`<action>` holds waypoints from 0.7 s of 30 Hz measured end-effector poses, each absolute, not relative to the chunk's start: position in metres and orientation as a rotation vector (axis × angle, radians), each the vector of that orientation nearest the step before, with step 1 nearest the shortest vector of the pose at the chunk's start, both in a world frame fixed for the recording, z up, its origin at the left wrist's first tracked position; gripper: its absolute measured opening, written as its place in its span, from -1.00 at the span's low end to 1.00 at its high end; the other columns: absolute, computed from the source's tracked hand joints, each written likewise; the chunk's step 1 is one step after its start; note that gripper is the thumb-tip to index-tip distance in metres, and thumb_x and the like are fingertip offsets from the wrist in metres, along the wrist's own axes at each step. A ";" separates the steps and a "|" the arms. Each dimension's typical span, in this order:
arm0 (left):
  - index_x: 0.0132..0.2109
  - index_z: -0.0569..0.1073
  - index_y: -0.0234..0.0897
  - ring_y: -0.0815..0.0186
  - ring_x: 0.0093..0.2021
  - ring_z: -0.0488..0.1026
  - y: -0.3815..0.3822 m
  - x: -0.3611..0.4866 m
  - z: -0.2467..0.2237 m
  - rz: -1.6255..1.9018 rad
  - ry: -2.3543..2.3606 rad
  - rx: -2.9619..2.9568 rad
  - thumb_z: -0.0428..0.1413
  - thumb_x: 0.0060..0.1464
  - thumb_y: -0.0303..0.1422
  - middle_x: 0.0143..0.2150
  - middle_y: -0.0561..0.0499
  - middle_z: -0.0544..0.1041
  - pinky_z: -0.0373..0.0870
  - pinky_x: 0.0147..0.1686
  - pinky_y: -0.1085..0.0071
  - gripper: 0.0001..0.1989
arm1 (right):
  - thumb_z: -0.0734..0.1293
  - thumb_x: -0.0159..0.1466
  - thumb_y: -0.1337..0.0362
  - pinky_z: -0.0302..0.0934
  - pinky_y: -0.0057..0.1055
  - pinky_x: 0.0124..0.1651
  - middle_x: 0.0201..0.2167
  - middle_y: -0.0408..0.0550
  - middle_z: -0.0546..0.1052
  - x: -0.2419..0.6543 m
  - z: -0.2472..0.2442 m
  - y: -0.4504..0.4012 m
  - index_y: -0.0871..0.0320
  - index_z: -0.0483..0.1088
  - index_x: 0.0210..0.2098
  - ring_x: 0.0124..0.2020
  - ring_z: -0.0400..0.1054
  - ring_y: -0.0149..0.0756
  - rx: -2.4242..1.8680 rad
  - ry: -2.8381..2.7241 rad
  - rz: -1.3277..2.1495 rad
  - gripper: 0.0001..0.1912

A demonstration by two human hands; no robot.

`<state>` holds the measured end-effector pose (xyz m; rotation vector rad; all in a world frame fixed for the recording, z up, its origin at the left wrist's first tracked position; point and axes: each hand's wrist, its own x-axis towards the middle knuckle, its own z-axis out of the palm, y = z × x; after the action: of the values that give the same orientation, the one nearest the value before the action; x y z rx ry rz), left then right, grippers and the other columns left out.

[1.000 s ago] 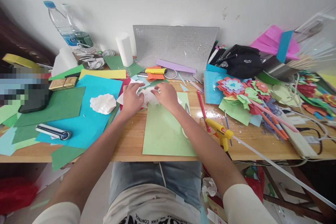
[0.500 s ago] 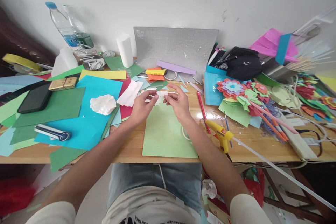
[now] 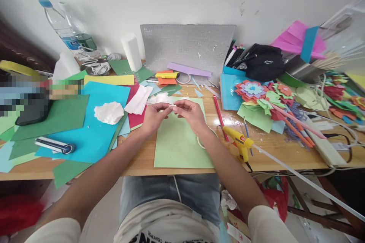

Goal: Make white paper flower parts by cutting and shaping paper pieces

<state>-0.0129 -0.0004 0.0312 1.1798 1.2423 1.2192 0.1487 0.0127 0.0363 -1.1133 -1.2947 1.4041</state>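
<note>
My left hand (image 3: 153,118) and my right hand (image 3: 193,115) meet over the upper part of a light green paper sheet (image 3: 182,148). Both pinch a small white piece (image 3: 172,106) between thumb and fingertips; whether it is paper, tissue or tape is unclear. Just behind the fingers lies white crumpled tissue (image 3: 160,98), partly hidden. A pale tape roll (image 3: 200,143) rests on the sheet, mostly covered by my right wrist. Left of my left hand are a flat white tissue (image 3: 138,100) and a crumpled white tissue (image 3: 109,112).
A yellow glue gun (image 3: 241,144) with a long glue stick lies right of my forearm, near a red pen-like stick (image 3: 220,117). Paper flowers (image 3: 252,90) stand farther right. On the left are a stapler (image 3: 54,145) and coloured sheets. A grey cutting mat (image 3: 189,47) leans on the wall.
My hands have come together and slightly lower, and both now pinch the white piece, which shows as a narrow strip. The view has shifted slightly.
</note>
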 end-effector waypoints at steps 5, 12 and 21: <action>-0.35 0.62 -0.27 0.33 -0.36 0.43 0.000 -0.013 0.029 1.190 1.250 1.126 0.38 -0.20 0.00 -0.36 -0.03 0.60 0.37 -0.40 0.45 -0.59 | 0.57 -0.06 0.02 0.33 -0.43 -0.29 -0.40 -0.14 0.56 0.150 0.035 0.014 0.11 0.52 -0.37 -0.38 0.41 -0.39 -1.121 -1.259 1.450 -0.62; -0.42 0.54 -0.28 0.42 -0.44 0.35 0.003 -0.015 0.026 1.167 1.184 1.075 0.38 -0.22 0.03 -0.43 0.03 0.52 0.31 -0.45 0.49 -0.55 | 0.58 -0.08 0.00 0.37 -0.40 -0.28 -0.40 -0.13 0.57 0.150 0.035 0.014 0.11 0.51 -0.40 -0.40 0.45 -0.38 -1.104 -1.205 1.500 -0.62; -0.44 0.45 -0.28 0.42 -0.44 0.35 0.000 -0.011 0.032 1.185 1.140 1.039 0.34 -0.14 0.04 -0.47 0.07 0.42 0.35 -0.46 0.51 -0.54 | 0.55 -0.01 0.01 0.39 -0.39 -0.28 -0.45 -0.13 0.56 0.151 0.033 0.013 0.12 0.53 -0.38 -0.41 0.44 -0.38 -1.091 -1.203 1.518 -0.66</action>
<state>-0.0109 -0.0005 0.0324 1.0393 1.1400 1.1852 0.1514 0.0131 0.0335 -1.0914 -1.2034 1.5177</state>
